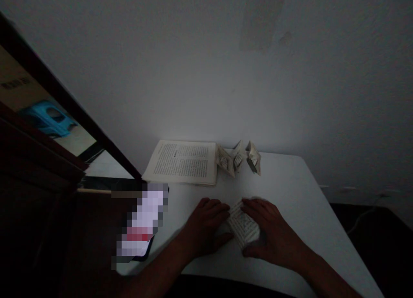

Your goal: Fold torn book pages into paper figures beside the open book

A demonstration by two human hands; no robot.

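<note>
A folded piece of printed paper (244, 227) lies on the white table (290, 190) near its front edge. My left hand (206, 227) rests to its left, fingers curled with the tips pressing the paper's left edge. My right hand (272, 231) lies over the paper's right side, fingers stretched flat across its top. Both hands press the paper down on the table. The part of the sheet under my right palm is hidden.
An open book (182, 162) lies at the table's back left. Beside it stand folded paper shapes (238, 159). A phone with a blurred screen (142, 222) leans at the left edge. Dark wooden furniture (41, 181) stands left, a white wall behind.
</note>
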